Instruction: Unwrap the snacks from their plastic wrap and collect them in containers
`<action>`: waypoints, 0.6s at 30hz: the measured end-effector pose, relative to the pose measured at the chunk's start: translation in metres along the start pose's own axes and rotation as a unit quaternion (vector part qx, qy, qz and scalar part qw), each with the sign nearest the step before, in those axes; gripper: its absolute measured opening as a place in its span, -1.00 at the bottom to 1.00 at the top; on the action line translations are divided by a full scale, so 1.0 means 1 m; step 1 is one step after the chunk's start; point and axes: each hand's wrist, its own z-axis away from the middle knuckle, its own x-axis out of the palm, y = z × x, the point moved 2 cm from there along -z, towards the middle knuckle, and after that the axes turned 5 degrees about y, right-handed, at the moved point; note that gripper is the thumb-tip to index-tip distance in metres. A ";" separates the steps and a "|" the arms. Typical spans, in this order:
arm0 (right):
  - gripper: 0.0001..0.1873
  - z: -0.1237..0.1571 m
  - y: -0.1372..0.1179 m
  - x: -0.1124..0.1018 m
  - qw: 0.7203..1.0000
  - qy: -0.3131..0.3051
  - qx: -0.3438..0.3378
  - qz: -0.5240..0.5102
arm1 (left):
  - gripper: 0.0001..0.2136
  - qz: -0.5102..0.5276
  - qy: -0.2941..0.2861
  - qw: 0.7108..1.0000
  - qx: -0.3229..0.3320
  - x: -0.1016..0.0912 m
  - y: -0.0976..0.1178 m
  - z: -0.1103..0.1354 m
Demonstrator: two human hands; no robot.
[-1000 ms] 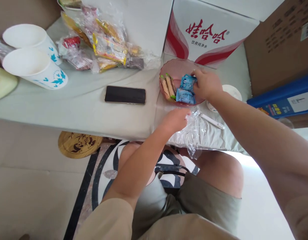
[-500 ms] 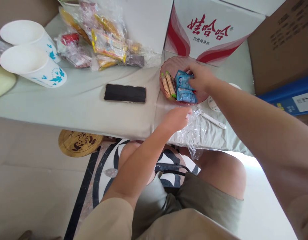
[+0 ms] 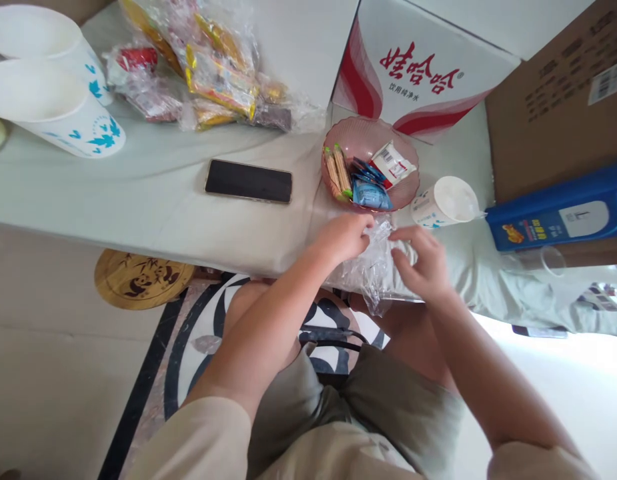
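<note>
At the table's front edge, my left hand [image 3: 345, 237] is closed on a clear plastic bag [image 3: 373, 267], which hangs partly over the edge. My right hand [image 3: 422, 260] is beside the bag on its right, thumb and fingers apart with nothing between them; whether a fingertip touches the plastic I cannot tell. Just beyond both hands sits a pink ribbed bowl [image 3: 405, 143]. It holds green-ended stick packs [image 3: 339, 172], blue packets [image 3: 371, 193] and a white-and-red packet [image 3: 391, 163].
A phone [image 3: 248, 181] lies left of the bowl. A paper cup [image 3: 451, 201] stands to its right, near a blue box [image 3: 563, 210]. Wrapped snacks [image 3: 218, 80] and two larger paper cups [image 3: 53, 100] occupy the left. Behind the bowl is a white-and-red carton [image 3: 423, 60].
My right hand has left the bowl and come down to the bag, fingers parted. The blue packets now lie lower, with the white-and-red one exposed. My left hand keeps its hold.
</note>
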 end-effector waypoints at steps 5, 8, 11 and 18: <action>-0.69 0.066 0.014 0.018 0.996 -0.054 0.073 -0.007 | -0.72 -0.005 0.021 1.000 -0.012 0.002 -0.006 -0.003; -0.72 0.072 0.021 0.027 0.996 -0.041 0.076 0.012 | -0.74 -0.012 0.052 0.998 -0.036 -0.006 -0.010 -0.001; -0.77 0.070 0.024 0.028 0.996 -0.034 0.071 0.029 | -0.77 -0.001 0.098 0.993 -0.060 -0.020 -0.017 0.006; -0.77 0.071 0.028 0.026 0.997 -0.043 0.064 0.004 | -0.90 -0.040 0.299 0.942 -0.150 -0.053 -0.061 0.026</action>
